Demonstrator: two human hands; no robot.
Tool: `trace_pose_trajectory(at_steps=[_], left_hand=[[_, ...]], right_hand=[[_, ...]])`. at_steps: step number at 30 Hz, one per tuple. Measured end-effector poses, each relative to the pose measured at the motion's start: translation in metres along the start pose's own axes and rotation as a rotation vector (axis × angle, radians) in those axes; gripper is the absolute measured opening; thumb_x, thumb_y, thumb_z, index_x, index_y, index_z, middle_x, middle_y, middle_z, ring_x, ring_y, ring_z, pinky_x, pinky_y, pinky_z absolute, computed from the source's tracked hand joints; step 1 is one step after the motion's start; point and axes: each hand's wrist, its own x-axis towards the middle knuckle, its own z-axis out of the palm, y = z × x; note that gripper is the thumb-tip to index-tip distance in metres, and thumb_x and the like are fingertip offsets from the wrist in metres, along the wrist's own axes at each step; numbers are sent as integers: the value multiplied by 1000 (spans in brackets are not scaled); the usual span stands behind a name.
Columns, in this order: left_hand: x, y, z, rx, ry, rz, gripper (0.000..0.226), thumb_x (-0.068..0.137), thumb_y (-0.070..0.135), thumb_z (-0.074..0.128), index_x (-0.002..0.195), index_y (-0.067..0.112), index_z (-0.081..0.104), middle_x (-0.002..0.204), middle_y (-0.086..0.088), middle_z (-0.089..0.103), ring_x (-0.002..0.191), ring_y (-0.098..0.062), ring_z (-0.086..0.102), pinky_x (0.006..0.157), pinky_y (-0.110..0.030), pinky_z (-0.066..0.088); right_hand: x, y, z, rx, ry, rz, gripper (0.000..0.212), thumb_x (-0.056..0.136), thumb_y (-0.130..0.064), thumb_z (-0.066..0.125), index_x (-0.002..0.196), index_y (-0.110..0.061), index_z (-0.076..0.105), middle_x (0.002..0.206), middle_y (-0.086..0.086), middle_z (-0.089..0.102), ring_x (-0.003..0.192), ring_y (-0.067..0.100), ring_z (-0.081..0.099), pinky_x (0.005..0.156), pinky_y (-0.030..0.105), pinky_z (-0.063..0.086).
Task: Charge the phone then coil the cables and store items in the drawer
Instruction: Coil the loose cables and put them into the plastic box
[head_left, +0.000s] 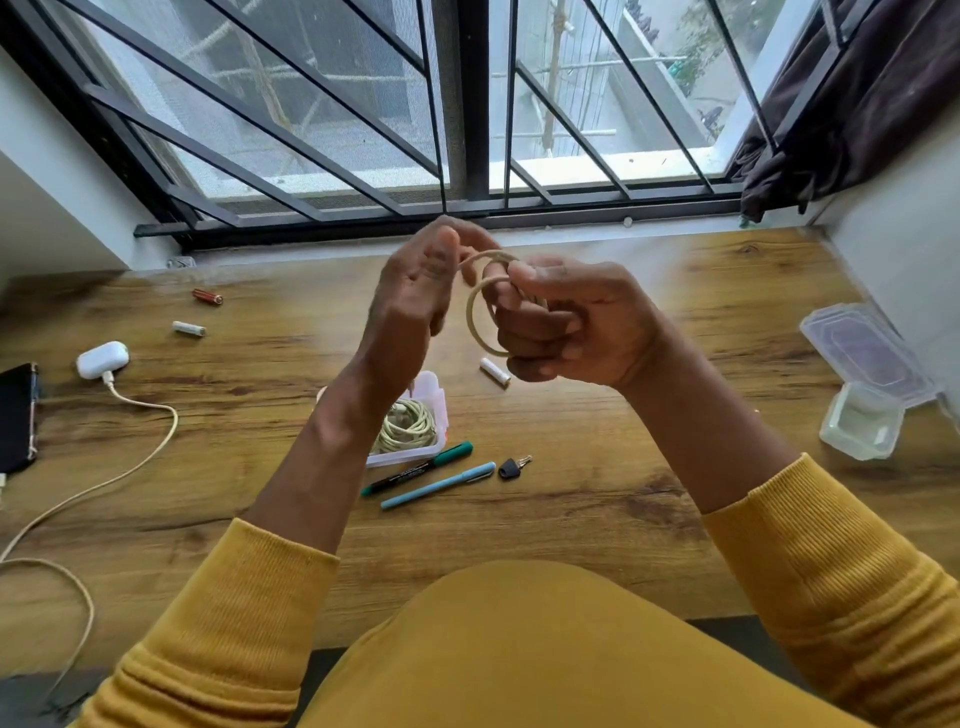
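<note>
Now cream cable (480, 317) coiled in loops.

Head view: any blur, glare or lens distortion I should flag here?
Head view: daylight from the window gives soft, even light with no harsh glare; the left hand looks slightly motion-blurred; wide-angle distortion bends the wooden table edges; the coiled cable in the right hand reads clearly.

A matt wood-grain brown tabletop (649, 499) carries a clear, glossy plastic lidded container (860, 426), beneath black painted metal window bars (470, 104).
</note>
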Motion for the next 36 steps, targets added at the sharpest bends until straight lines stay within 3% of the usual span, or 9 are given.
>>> trace_pose_trajectory(at_steps=[5,7,11,16,20,25,29,31,36], left_hand=[[-5,7,7,-146,-233,-19,90,90,87,42,139,14,60,67,-6,31,54,-15,22,47,-25,22],[-3,7,4,-120,-207,8,70,97,76,48,128,15,65,65,9,37,51,-12,25,45,-24,23],[1,6,3,101,-88,127,30,114,15,41,118,0,67,73,27,62,61,8,56,58,-5,37],[4,-1,5,276,6,146,38,112,35,47,107,6,73,88,-8,72,78,-23,67,69,-52,52],[2,-4,5,303,34,154,36,112,35,48,102,10,71,80,-6,69,69,-24,67,61,-52,51],[0,-8,4,301,-58,158,30,112,25,51,96,8,70,79,-8,69,73,-28,67,65,-50,51],[2,-9,7,310,-100,179,25,112,19,52,97,11,71,82,-5,72,77,-23,69,68,-47,53],[3,-13,7,300,-108,183,27,112,20,52,97,9,71,82,-6,72,76,-26,69,67,-47,53],[4,-20,7,290,-63,139,31,112,33,47,87,26,64,65,15,52,59,-4,45,56,-32,38]], right_hand=[[5,-1,-1,74,-29,-46,18,101,-21,58,96,-5,51,53,-4,27,44,11,27,47,24,34],[4,0,-1,81,-13,-54,16,103,-21,50,96,-6,51,53,-4,27,44,11,27,46,25,33],[3,4,-1,115,44,-54,23,105,-25,36,94,-9,49,53,-3,26,47,12,32,47,24,41],[5,6,0,132,35,-29,35,109,-30,34,87,-9,52,55,0,44,57,17,53,51,30,55],[-1,1,-6,94,-4,46,40,111,-28,28,97,-7,59,85,14,66,93,28,69,45,23,54],[-8,-8,-12,47,-112,168,36,107,-18,28,123,4,51,132,35,60,130,43,54,55,28,62],[-13,-2,-21,57,-112,162,31,108,-13,37,123,7,56,120,33,66,112,38,68,48,23,57],[-10,5,-23,95,-87,147,24,107,-12,46,118,4,60,93,20,64,91,28,67,43,20,53],[-1,15,-16,213,61,128,28,108,-25,36,86,-14,49,64,-4,22,55,9,16,32,16,18]])
